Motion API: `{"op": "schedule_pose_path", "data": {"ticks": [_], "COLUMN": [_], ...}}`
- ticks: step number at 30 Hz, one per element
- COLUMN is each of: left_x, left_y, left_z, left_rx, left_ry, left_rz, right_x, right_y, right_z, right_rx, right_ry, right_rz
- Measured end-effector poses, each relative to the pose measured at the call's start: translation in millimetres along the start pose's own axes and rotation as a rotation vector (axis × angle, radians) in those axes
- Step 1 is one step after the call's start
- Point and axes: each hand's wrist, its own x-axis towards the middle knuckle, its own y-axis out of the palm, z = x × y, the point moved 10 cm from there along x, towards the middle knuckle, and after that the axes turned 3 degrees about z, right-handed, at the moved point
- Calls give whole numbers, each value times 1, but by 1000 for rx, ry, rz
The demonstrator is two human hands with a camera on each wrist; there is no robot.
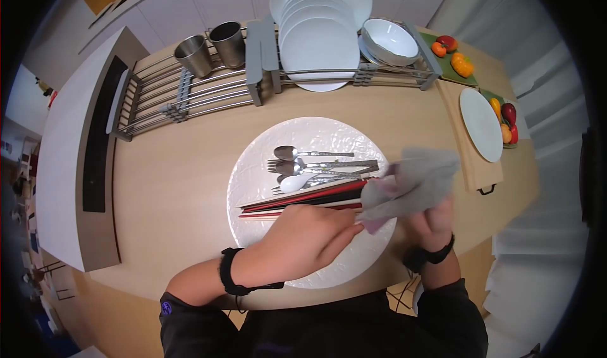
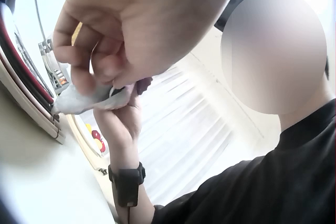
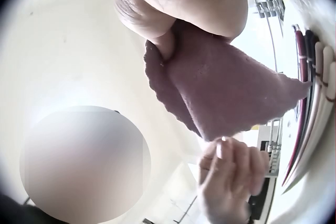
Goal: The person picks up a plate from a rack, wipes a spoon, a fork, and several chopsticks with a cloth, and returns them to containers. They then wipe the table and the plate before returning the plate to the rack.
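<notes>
My right hand [image 1: 434, 218] grips a scallop-edged cloth [image 1: 411, 184], grey on one face and dusty purple on the other. My left hand [image 1: 310, 238] reaches across the large white textured plate [image 1: 341, 269], its curled fingertips pinching the cloth's lower corner. In the right wrist view the purple face [image 3: 220, 87] spreads between both hands. On the plate lie metal spoons and forks [image 1: 329, 165], a white spoon [image 1: 296, 182] and several red, black and pale chopsticks [image 1: 297, 200]. The cloth and left hand hide the chopsticks' right ends.
Behind the plate stands a metal rack [image 1: 190, 99] with two steel cups [image 1: 227, 42], upright white plates [image 1: 319, 48] and bowls [image 1: 391, 41]. At right are a wooden board [image 1: 471, 162] bearing an oval white plate [image 1: 480, 124], and colourful fruit or peppers [image 1: 506, 121]. A white box-like unit [image 1: 69, 156] stands left.
</notes>
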Motion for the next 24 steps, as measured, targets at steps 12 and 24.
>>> {"op": "schedule_pose_path", "data": {"ticks": [12,24], "left_x": [-5,-25], "left_y": [-46,-75], "left_z": [-9,-20], "left_rx": [-15,-223], "left_ry": [7,71], "left_rz": [-205,-465], "right_x": [-3,-5], "right_y": [50,1], "right_z": [-20,-15], "right_rx": [-954,-491], "right_ry": [18,2], "right_rz": [245,50]}}
